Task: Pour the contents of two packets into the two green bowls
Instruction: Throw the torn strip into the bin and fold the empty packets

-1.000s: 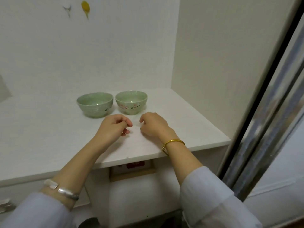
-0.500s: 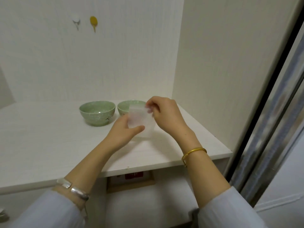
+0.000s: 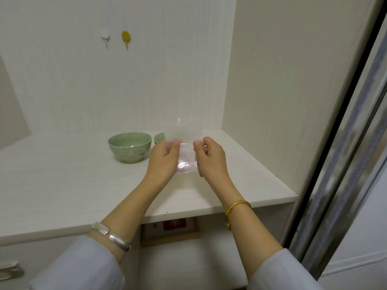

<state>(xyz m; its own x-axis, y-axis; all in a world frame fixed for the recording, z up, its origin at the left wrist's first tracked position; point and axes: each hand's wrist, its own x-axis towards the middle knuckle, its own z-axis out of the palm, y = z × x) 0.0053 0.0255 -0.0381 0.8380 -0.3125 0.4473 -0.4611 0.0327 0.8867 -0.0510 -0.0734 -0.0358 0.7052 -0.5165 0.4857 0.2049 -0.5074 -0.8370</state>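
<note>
— Currently, what orientation does the packet (image 3: 184, 147) have?

— I read it as upright, long axis roughly vertical, flat face toward my camera. The clear upper part rises above both hands; the lower part, with a faint pink tint, hangs between them. I cannot tell which end is the opening.

— Status of each hand?

— My left hand (image 3: 165, 159) is curled closed, thumb and fingers pinching the packet's left edge. My right hand (image 3: 210, 156) is likewise closed, pinching the right edge. Both grip at about the same height, and the two are near each other with only the packet between them.

— Location relative to the bowls?

— The packet is held in the air above the white tabletop (image 3: 62, 185), near its right side. The left green bowl (image 3: 129, 149) stands upright on the tabletop just left of my left hand, not touching it. The right green bowl (image 3: 159, 138) stands just beside the first; only a sliver of its rim shows, the rest hidden behind the packet and left hand.
</note>
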